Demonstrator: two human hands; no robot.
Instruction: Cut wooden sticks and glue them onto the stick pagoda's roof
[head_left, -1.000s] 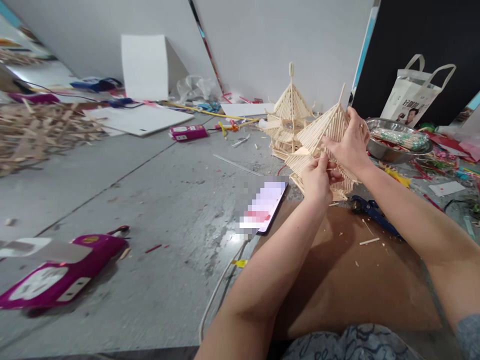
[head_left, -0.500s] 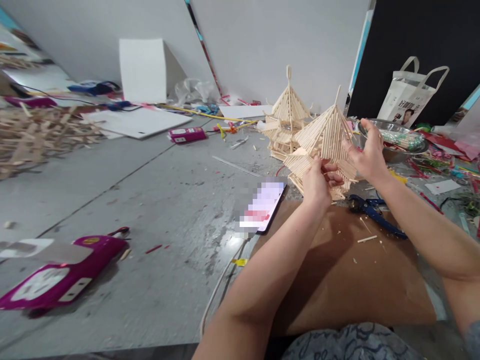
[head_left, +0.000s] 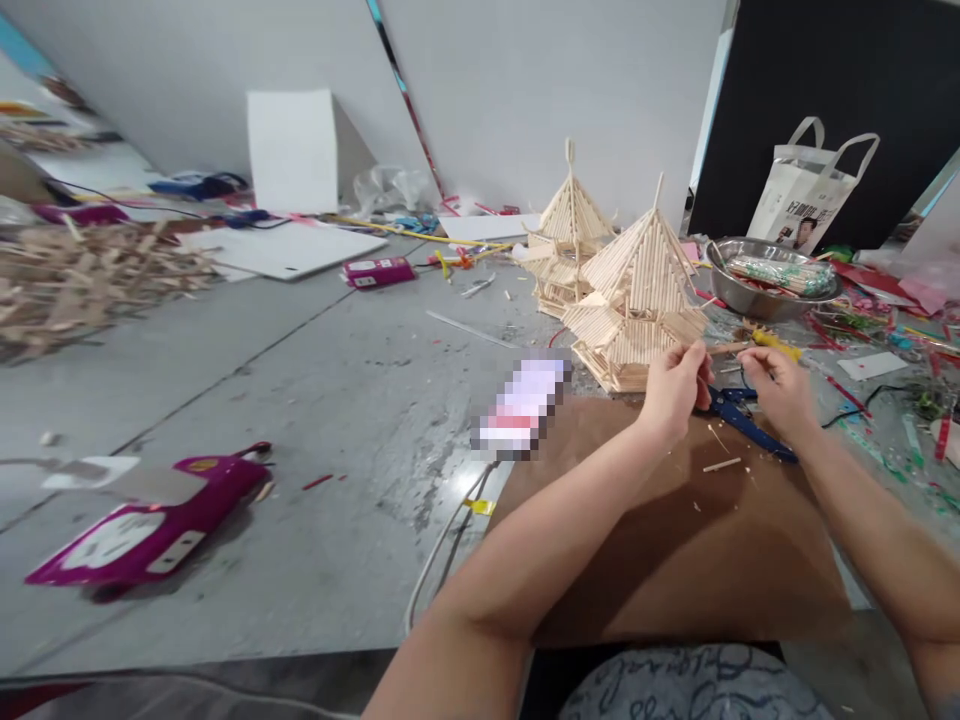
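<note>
My left hand is closed in front of the nearer pagoda-like model of thin wooden sticks. What its fingers hold, if anything, is hidden. My right hand is closed in a pinch just to its right, over the blue-handled pliers; I cannot make out anything in the pinch. A short brown strip shows between the hands, and whether it is held or lying behind them is unclear. A second stick model with a pointed roof stands behind the first.
Brown board lies before me, with a phone on a cable beside it. A magenta glue-gun-like tool is at left, near piled wood sticks. Behind my right hand are a metal bowl, a yellow-handled tool and scraps.
Both hands have come away from the nearer model's roof, down and to the right. The right hand's spread fingers have closed to a pinch. The view has shifted slightly.
</note>
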